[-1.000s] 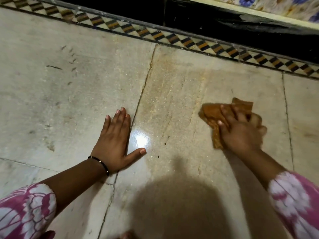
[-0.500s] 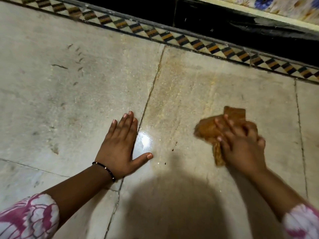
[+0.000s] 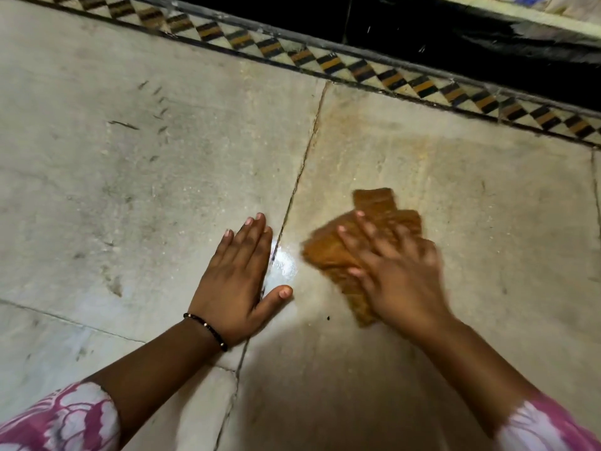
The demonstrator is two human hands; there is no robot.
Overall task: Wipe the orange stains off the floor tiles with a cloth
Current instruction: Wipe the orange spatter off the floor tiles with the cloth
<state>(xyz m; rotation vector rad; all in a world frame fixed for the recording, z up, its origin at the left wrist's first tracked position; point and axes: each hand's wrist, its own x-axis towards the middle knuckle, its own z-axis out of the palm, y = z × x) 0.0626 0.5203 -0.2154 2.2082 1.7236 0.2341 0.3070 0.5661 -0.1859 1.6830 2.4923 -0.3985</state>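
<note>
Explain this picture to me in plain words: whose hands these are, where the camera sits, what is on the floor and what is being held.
No machine here: a person wears one camera on the head, looking down at their own two hands. The left hand lies flat on the floor tiles, fingers straight, with a dark bracelet at the wrist. The right hand presses an orange-brown cloth onto the neighbouring tile, which shows a faint orange tint. That hand is blurred, so it seems to be moving. A patterned border strip runs along the far edge.
</note>
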